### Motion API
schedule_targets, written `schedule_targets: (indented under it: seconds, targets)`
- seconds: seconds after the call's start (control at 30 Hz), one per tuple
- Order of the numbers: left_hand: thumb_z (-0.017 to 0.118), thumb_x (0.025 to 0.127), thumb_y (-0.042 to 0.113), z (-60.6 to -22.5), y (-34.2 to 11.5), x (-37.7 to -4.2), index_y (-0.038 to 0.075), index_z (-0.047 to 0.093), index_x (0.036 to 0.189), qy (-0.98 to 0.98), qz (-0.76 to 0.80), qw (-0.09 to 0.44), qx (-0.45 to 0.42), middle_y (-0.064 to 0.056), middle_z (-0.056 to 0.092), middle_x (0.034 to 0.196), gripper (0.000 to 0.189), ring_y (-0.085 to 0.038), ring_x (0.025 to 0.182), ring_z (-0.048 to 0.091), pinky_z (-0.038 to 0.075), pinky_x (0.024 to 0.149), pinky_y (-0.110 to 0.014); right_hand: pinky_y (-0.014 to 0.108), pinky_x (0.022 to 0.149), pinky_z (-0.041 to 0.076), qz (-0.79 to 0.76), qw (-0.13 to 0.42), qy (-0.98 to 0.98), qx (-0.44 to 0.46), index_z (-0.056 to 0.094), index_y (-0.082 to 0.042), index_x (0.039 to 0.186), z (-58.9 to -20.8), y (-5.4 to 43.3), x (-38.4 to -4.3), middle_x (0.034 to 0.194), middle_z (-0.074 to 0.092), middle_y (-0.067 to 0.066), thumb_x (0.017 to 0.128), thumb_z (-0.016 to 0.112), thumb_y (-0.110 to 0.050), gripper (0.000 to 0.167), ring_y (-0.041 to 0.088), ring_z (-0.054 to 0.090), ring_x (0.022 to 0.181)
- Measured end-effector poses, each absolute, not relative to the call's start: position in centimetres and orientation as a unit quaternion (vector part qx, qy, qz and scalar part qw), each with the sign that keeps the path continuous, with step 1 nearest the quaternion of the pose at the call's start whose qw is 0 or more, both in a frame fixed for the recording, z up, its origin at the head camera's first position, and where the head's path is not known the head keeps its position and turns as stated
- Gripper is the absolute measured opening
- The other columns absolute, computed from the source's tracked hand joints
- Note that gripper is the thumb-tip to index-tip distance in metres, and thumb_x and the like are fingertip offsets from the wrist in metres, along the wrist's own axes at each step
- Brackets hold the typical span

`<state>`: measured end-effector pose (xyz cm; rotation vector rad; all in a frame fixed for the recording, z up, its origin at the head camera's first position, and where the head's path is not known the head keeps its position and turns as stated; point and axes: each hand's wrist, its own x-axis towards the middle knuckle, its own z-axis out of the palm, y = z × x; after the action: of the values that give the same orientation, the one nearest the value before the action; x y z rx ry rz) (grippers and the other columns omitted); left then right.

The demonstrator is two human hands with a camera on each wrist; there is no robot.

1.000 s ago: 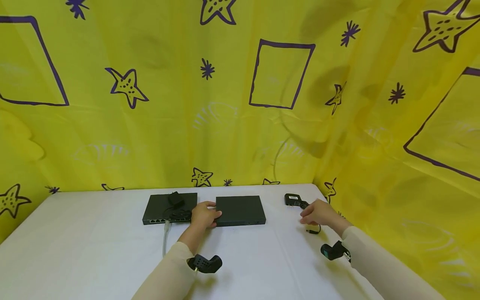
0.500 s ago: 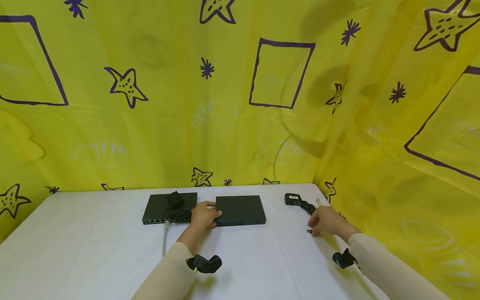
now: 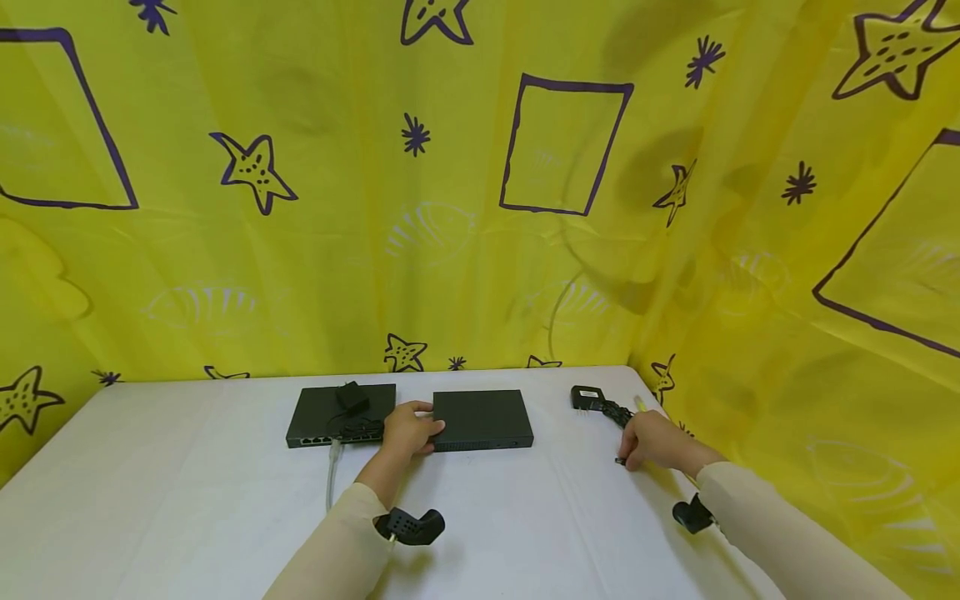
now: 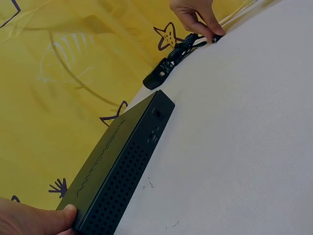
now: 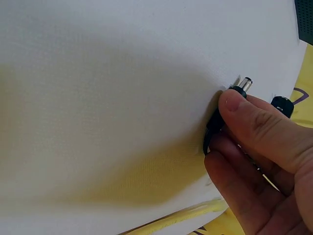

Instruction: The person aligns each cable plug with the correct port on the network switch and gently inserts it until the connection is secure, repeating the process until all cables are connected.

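Note:
My left hand [image 3: 407, 432] grips the left end of a black network switch [image 3: 483, 417] on the table. In the left wrist view its thumb [image 4: 56, 219] lies on the lid, and a round power socket [image 4: 158, 114] shows at the switch's far end. My right hand [image 3: 654, 440] pinches a barrel plug [image 5: 239, 89] between thumb and fingers, its metal tip pointing out, just over the cloth. The plug's power adapter [image 3: 587, 397] lies at the table's right back, its cord [image 3: 617, 412] bundled; part of the cord is hidden behind the hand.
A second network switch [image 3: 309, 410] sits to the left, with another black adapter [image 3: 352, 398] and its cord on top and a grey cable [image 3: 331, 479] in a front port. A yellow cord [image 5: 183, 214] runs along the table's right edge. Yellow curtains [image 3: 315, 250] hang behind.
My right hand has moved slightly right and down to the loose cord end and now pinches the barrel plug. The left hand and both switches stay in place.

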<state>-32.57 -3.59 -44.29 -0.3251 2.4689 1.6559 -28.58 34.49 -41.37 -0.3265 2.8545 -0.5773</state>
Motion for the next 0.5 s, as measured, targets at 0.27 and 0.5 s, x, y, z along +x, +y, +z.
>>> schedule_targets:
  seconds: [0.27,0.5]
  targets:
    - [0.071,0.089,0.006,-44.20,-3.60,-32.58,0.002,0.059,0.132,0.826,0.548,0.077,-0.109,-0.024,0.060,0.127,0.045,-0.015,0.072,0.063,0.056,0.056,-0.023,0.026,0.066,0.052,-0.191,0.106,0.971,-0.102,0.075,-0.011,0.074,-41.67,34.59,-28.77,0.075,0.069,-0.004,0.073,0.082,0.002,0.015,0.011,0.057,0.069]
    - [0.072,0.089,0.007,-44.33,-3.54,-32.61,0.002,0.060,0.131,0.826,0.548,0.075,-0.110,-0.023,0.062,0.126,0.044,-0.014,0.071,0.062,0.056,0.055,-0.023,0.025,0.064,0.051,-0.193,0.112,0.969,-0.104,0.075,-0.010,0.075,-41.45,34.56,-28.85,0.075,0.069,-0.003,0.073,0.082,0.001,0.013,0.011,0.057,0.068]
